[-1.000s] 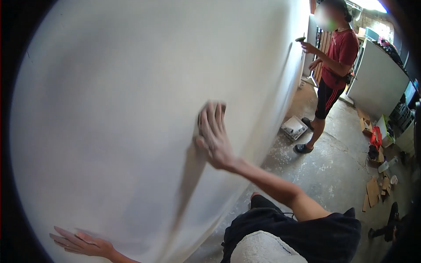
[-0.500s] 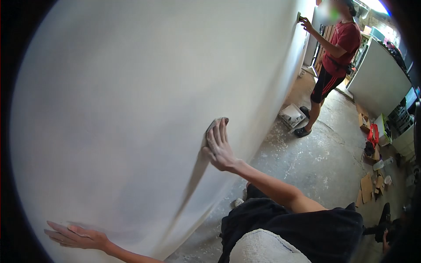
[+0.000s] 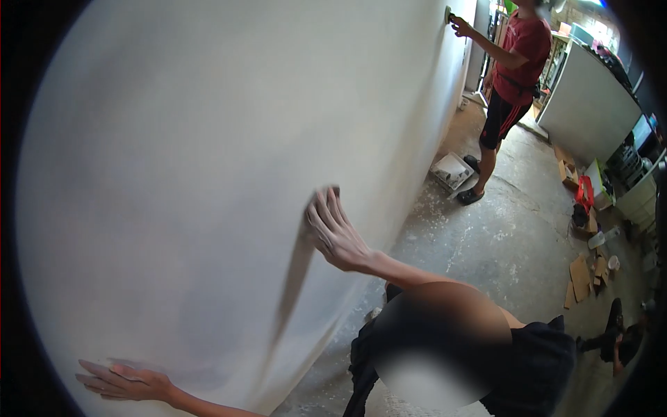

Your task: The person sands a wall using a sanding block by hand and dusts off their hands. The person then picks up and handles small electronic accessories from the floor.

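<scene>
A pale, smooth wall (image 3: pixel 174 174) fills the left and middle of the head view. My right hand (image 3: pixel 338 240), dusted with white, presses a small sanding block (image 3: pixel 335 190) against it. Only the block's dark edge shows past my fingertips; the rest is hidden beneath them. Low on the left, my left hand (image 3: pixel 125 382) lies against the wall with its fingers stretched out and nothing in it. A long shadow runs down the wall below my right hand.
A co-worker in a red shirt (image 3: pixel 522 52) stands farther along the wall, holding a small pad to it. A white-smeared tub (image 3: pixel 453 171) sits by their feet. Cardboard pieces (image 3: pixel 579 278) and a red bag (image 3: pixel 585 194) lie on the concrete floor (image 3: pixel 479 243). Another person is partly visible lower right.
My right hand has shifted a little left on the wall with the sanding block. The left hand stays almost in place. The background has slid slightly left and up in the view.
</scene>
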Available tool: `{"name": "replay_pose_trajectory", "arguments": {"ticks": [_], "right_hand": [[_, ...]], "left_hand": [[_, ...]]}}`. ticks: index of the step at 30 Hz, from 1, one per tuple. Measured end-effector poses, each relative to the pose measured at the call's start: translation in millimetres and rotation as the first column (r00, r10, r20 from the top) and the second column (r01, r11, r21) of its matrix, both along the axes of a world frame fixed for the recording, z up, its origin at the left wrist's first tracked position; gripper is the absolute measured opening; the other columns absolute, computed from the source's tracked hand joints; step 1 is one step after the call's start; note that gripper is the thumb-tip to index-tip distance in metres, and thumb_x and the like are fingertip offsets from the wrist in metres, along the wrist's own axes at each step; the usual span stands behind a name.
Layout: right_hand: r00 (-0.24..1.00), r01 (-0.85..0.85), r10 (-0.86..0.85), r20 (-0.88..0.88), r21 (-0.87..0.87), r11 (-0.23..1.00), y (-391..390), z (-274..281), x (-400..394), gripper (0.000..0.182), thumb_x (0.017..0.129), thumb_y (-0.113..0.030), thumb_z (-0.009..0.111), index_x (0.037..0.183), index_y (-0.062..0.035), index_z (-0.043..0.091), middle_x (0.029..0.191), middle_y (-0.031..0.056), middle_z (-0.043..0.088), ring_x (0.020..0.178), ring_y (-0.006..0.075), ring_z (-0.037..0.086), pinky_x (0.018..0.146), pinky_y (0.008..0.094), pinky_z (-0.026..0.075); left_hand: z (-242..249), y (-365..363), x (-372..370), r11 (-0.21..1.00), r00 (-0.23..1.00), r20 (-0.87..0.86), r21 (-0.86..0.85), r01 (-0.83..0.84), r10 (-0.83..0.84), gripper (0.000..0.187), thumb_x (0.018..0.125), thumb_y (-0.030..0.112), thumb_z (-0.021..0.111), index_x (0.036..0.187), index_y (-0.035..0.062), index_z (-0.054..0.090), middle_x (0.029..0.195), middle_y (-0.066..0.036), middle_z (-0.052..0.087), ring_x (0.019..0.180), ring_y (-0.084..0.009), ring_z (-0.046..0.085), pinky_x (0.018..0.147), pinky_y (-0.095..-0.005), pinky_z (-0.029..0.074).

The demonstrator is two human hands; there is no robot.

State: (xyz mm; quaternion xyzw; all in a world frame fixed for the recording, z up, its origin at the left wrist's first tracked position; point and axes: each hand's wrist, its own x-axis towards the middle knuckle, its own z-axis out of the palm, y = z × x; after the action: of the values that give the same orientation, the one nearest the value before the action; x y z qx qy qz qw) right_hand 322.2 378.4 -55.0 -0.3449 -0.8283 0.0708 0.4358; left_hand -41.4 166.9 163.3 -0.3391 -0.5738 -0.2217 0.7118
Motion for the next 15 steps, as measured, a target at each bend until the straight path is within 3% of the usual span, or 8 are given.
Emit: {"name": "replay_pose_trajectory", "arguments": {"ticks": [3, 5, 6, 7, 9, 10, 13, 15], "right_hand": [[0.991, 0.131, -0.125, 0.044, -0.178, 0.975, -12.8, -43.4, 21.1, 0.065, 0.095, -0.014, 0.052, 0.147, 0.0068, 0.02, 0.157, 0.0263, 0.007, 0.143, 0.0491, 0.002, 0.118, 0.051, 0.007], [0.88, 0.09, -0.294, -0.373, -0.478, 0.874, -11.2, -44.5, 43.0, 0.06, 0.099, -0.015, 0.046, 0.148, 0.0073, 0.018, 0.158, 0.0231, 0.009, 0.147, 0.0373, 0.004, 0.119, 0.0423, 0.008], [0.88, 0.097, -0.302, -0.368, -0.482, 0.871, -9.4, -39.4, 56.5, 0.06, 0.099, -0.015, 0.046, 0.148, 0.0073, 0.018, 0.158, 0.0231, 0.009, 0.147, 0.0373, 0.004, 0.119, 0.0423, 0.008], [0.78, -0.091, -0.282, -0.558, -0.547, 0.832, -5.4, -33.5, 70.3, 0.058, 0.101, -0.017, 0.041, 0.148, 0.0074, 0.018, 0.158, 0.0204, 0.011, 0.147, 0.031, 0.006, 0.119, 0.0375, 0.009], [0.437, -0.44, -0.338, -0.833, -0.526, 0.728, -4.7, -4.7, 80.5, 0.057, 0.104, -0.027, 0.038, 0.146, 0.0087, 0.025, 0.156, 0.0149, 0.024, 0.144, 0.0205, 0.021, 0.117, 0.0293, 0.017], [0.435, -0.441, -0.337, -0.835, -0.524, 0.729, -7.9, 3.0, 85.0, 0.057, 0.104, -0.027, 0.038, 0.146, 0.0087, 0.025, 0.156, 0.0149, 0.024, 0.144, 0.0205, 0.021, 0.117, 0.0293, 0.017], [0.222, -0.587, -0.397, -0.89, -0.447, 0.674, -17.8, 26.9, 90.9, 0.061, 0.099, -0.031, 0.05, 0.143, 0.0075, 0.032, 0.141, 0.013, 0.045, 0.127, 0.0173, 0.045, 0.11, 0.0297, 0.032], [0.205, -0.638, -0.36, -0.91, -0.403, 0.656, -20.4, 33.8, 89.3, 0.059, 0.099, -0.03, 0.051, 0.142, 0.0069, 0.033, 0.139, 0.0126, 0.046, 0.127, 0.0172, 0.046, 0.109, 0.0298, 0.033]], "left_hand": [[-1.0, -2.2, -3.4, 1.0, 1.0, 0.0, -0.004, -0.021, 0.021, 0.059, 0.1, 0.054, 0.017, 0.148, 0.0253, 0.037, 0.154, -0.01, 0.031, 0.142, -0.0343, 0.027, 0.112, -0.0612, 0.019], [-1.3, -2.0, -5.2, 1.0, 1.0, -0.011, -0.007, -0.025, 0.025, 0.059, 0.1, 0.053, 0.017, 0.147, 0.0252, 0.037, 0.154, -0.01, 0.031, 0.142, -0.0342, 0.028, 0.112, -0.0611, 0.019], [-1.2, -1.5, -3.0, 1.0, 1.0, -0.007, -0.012, -0.018, 0.018, 0.059, 0.1, 0.053, 0.017, 0.147, 0.0252, 0.037, 0.154, -0.01, 0.031, 0.142, -0.0342, 0.028, 0.112, -0.0611, 0.019], [-0.5, -1.4, -0.7, 1.0, 1.0, 0.012, -0.01, 0.001, -0.001, 0.059, 0.1, 0.053, 0.016, 0.147, 0.0252, 0.038, 0.154, -0.01, 0.031, 0.142, -0.0341, 0.028, 0.112, -0.0609, 0.019], [-0.6, -0.1, -1.6, 1.0, 0.999, 0.029, -0.002, 0.024, -0.024, 0.058, 0.1, 0.052, 0.016, 0.147, 0.0252, 0.038, 0.154, -0.011, 0.031, 0.142, -0.034, 0.028, 0.113, -0.0608, 0.019], [-0.6, -0.2, -4.5, 1.0, 1.0, 0.019, -0.006, 0.015, -0.015, 0.059, 0.1, 0.053, 0.016, 0.147, 0.0252, 0.038, 0.154, -0.011, 0.031, 0.142, -0.0339, 0.028, 0.113, -0.0611, 0.018], [-2.2, 0.2, -4.4, 1.0, 1.0, 0.017, 0.005, -0.003, 0.003, 0.06, 0.1, 0.053, 0.015, 0.147, 0.0253, 0.038, 0.154, -0.011, 0.032, 0.142, -0.0337, 0.028, 0.113, -0.0609, 0.017], [-1.9, -2.9, -1.5, 1.0, 1.0, 0.013, 0.006, -0.012, 0.012, 0.06, 0.1, 0.054, 0.014, 0.147, 0.0253, 0.038, 0.154, -0.011, 0.032, 0.142, -0.0336, 0.027, 0.113, -0.0606, 0.017]]}}
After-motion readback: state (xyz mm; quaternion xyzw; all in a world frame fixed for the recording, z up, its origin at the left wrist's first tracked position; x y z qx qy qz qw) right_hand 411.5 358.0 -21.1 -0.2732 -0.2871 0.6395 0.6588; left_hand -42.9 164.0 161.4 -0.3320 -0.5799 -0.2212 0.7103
